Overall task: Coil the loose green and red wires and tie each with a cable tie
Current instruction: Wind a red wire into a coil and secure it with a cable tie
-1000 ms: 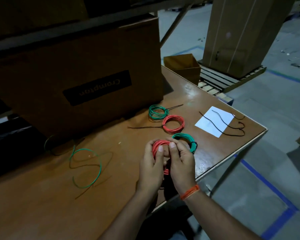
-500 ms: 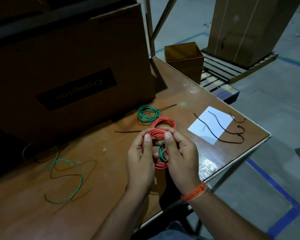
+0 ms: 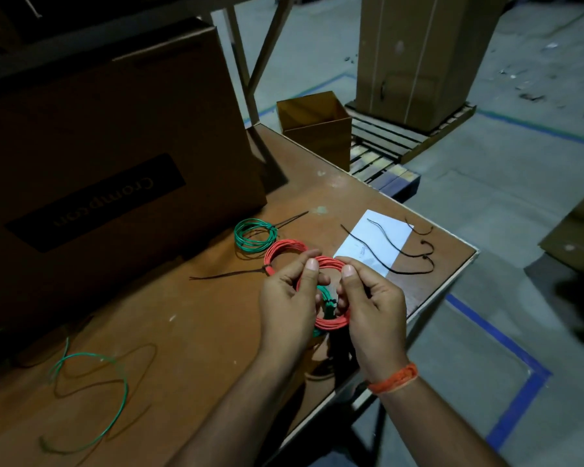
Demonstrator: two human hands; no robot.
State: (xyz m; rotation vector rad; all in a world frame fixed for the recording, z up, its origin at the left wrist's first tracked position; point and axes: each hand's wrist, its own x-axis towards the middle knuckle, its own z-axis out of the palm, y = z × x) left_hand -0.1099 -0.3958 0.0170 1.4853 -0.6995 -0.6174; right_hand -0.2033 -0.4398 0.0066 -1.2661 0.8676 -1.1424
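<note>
Held up over the near edge of the counter [image 3: 196, 332]: a red coil [image 3: 331, 323], pinched at its top rim between thumb and curled fingers of the left hand [image 3: 289, 306] on one side and of the right hand [image 3: 373, 306] on the other. Lower arc of the coil showing between the two palms; sides of the ring covered by the fingers. Partly hidden behind it, a green coil [image 3: 325, 294] with a dark tie head at its edge; resting on the counter or lifted, cannot tell. Orange band [image 3: 393, 379] round the right wrist.

Farther back on the counter, a tied red coil [image 3: 284, 248], its near part covered by the left thumb, with a long black tie tail [image 3: 226, 274] running out to the left. Just beyond, touching or nearly so, a tied green coil [image 3: 255, 234], tail pointing toward a big carton [image 3: 115, 146] whose dark label reads upside down. To the right, a white sheet [image 3: 385, 237] with black cable ties [image 3: 385, 254] lying across it, some reaching past its edge.

At the near left, a loose green wire [image 3: 115, 399] in open loops, one end fading into shadow under the carton; a darker strand beside it too dim to name. Beyond the counter's far corner, a small open box [image 3: 314, 129], a pallet and a tall carton cut off at the top.
</note>
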